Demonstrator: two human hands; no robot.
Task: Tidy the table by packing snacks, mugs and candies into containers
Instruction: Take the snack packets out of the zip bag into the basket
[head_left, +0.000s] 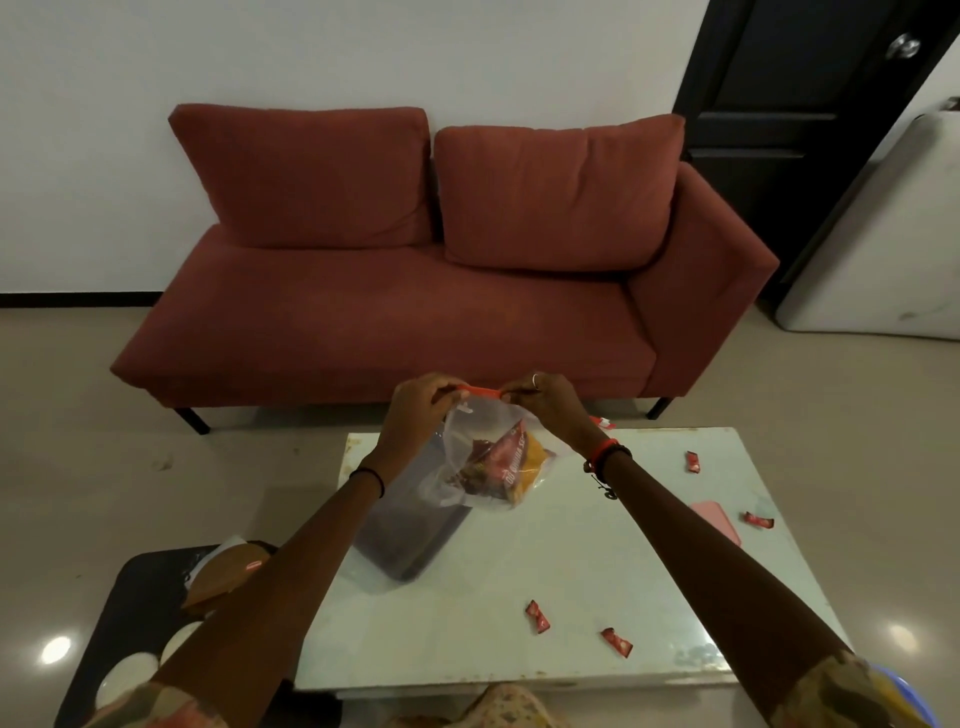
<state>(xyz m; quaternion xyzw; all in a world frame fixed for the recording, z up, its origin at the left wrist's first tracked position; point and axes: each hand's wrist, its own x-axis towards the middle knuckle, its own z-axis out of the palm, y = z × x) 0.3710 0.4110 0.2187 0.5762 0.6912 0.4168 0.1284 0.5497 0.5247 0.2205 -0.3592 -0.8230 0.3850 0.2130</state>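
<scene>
I hold a clear zip bag (478, 431) with a red seal strip above the far side of the pale table (483, 613). My left hand (415, 410) pinches the strip's left end and my right hand (545, 400) pinches its right end. Red and yellow snack packets (504, 462) sit inside the bag. Several red wrapped candies lie loose on the table: one candy (537, 616) and another candy (616, 642) near the front, and a third candy (692, 462) at the right.
A second clear bag (402, 535) with dark contents lies on the table's left part. A pink flat object (719, 519) lies at the right. A dark low stand (135, 603) at the left holds brown and white items. A red sofa (415, 291) stands behind.
</scene>
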